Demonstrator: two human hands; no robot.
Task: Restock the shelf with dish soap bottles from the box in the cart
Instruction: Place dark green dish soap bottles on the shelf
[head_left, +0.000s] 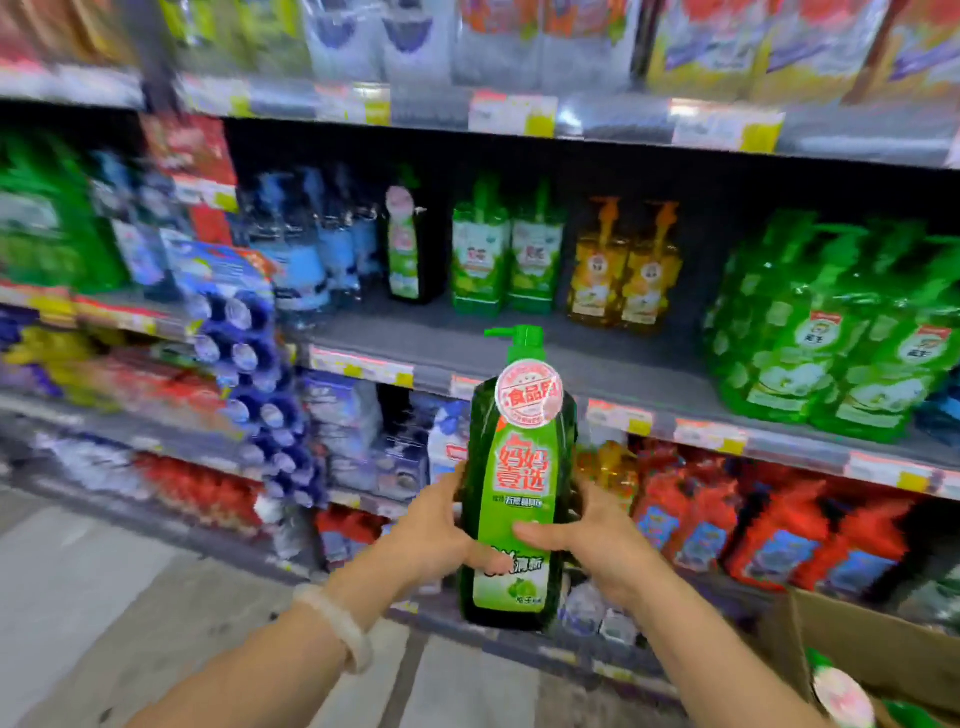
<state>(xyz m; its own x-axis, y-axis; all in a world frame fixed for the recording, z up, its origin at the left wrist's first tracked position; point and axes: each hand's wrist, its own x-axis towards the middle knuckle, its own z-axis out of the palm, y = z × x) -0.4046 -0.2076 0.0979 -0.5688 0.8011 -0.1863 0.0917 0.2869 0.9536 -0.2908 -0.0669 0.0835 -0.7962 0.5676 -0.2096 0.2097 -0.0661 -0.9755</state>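
Though blurred, shelf (571, 358) bottles (535, 249) beyond.

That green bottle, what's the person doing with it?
The person is holding a dark green dish soap bottle upright in both hands, left hand on one side and right hand on the other. It is in the air in front of the store shelf, not yet put down. One matching bottle already stands at the back. A cardboard box sits at the lower right.
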